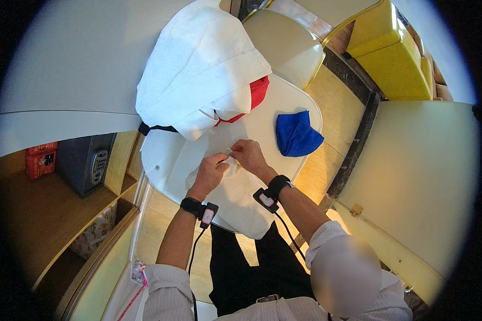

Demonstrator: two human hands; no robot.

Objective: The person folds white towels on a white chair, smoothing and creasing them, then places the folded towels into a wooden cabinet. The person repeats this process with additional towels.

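My left hand point(209, 173) and my right hand point(249, 155) are close together over a white table point(160, 148). Both pinch the upper edge of a white cloth point(241, 196), which spreads toward me and hangs over the table's near edge. Beyond my hands lies a large pile of white towelling point(205, 60) with a red cloth point(259, 92) showing beneath its right side. To the right of my right hand a crumpled blue cloth point(298, 134) lies on the table. Each wrist wears a black strap with a small device and a cable.
A cream chair point(285, 44) with gold trim stands beyond the table, and a yellow upholstered seat point(377, 44) is at upper right. On the left, a shelf point(72, 204) holds a dark safe point(84, 160) and red boxes point(41, 160). A pale panel point(409, 172) is on the right.
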